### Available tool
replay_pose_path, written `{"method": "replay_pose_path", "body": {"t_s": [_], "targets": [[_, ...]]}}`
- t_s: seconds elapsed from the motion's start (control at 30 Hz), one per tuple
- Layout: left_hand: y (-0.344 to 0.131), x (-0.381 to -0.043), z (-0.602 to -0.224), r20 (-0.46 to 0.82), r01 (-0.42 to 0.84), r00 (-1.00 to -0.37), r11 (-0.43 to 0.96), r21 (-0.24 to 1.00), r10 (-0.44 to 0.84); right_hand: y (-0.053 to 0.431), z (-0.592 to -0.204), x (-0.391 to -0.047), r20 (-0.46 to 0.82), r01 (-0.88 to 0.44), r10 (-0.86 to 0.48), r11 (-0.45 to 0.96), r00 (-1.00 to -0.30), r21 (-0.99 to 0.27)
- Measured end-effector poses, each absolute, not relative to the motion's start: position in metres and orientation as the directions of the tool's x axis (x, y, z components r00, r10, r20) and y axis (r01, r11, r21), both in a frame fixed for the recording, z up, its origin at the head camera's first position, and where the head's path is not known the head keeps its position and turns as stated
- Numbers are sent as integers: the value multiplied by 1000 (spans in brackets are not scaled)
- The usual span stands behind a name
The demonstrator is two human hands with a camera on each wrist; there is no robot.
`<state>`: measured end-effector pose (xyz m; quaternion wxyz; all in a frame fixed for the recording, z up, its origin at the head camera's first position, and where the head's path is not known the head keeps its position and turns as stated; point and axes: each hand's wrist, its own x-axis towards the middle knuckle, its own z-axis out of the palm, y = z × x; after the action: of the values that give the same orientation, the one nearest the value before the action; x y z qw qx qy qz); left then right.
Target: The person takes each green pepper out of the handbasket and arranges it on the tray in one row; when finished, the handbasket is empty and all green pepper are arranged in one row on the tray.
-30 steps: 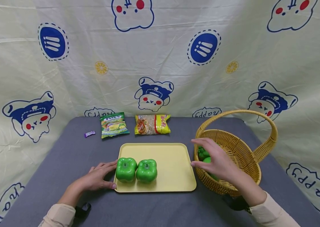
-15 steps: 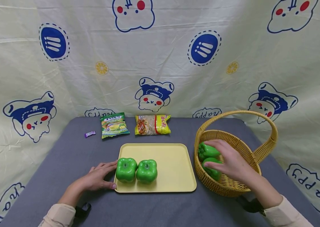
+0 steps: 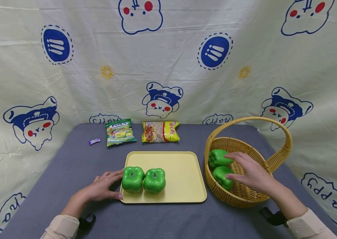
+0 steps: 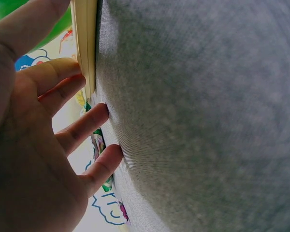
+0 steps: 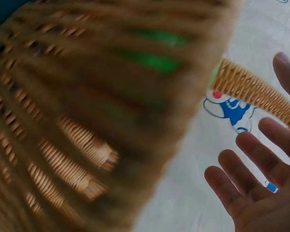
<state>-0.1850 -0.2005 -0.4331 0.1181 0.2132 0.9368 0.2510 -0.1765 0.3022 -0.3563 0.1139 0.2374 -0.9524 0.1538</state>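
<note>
My left hand (image 3: 104,188) touches the left edge of a pale yellow tray (image 3: 183,177), its fingers spread in the left wrist view along the tray's rim (image 4: 85,43). Two green bell peppers (image 3: 133,179) stand side by side on the tray's left half. Over the wicker basket (image 3: 238,200) hovers my right hand (image 3: 250,172), fingers apart and holding nothing. Inside the basket, at its left side, lie two more green peppers (image 3: 223,177), close to the right fingertips. In the right wrist view the blurred basket wall (image 5: 87,96) fills the left, with the relaxed right hand (image 5: 261,179) beside it.
The basket's tall arched handle (image 3: 282,132) rises above the right hand. Along the table's back lie a green snack bag (image 3: 120,132), a yellow-and-clear food packet (image 3: 160,131) and a small purple wrapped candy (image 3: 94,141). A printed curtain (image 3: 168,59) hangs behind the grey-covered table.
My right hand has drawn back to the right, from the basket's left rim to over its middle, uncovering the two peppers inside. The left hand has stayed at the tray.
</note>
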Motion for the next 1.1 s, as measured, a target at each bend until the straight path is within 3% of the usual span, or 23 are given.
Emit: {"method": "replay_pose_path", "body": {"t_s": [0.4,1.1], "targets": [[-201,-186,-433,-103,352,-879,779,518,466,317,-368,-185,144,-460,-436,850,-888,-256],[-201,-186,-435,-94,360,-881,785,504,464,311,-383,-193,-1,-515,-536,811,-844,-278]]}}
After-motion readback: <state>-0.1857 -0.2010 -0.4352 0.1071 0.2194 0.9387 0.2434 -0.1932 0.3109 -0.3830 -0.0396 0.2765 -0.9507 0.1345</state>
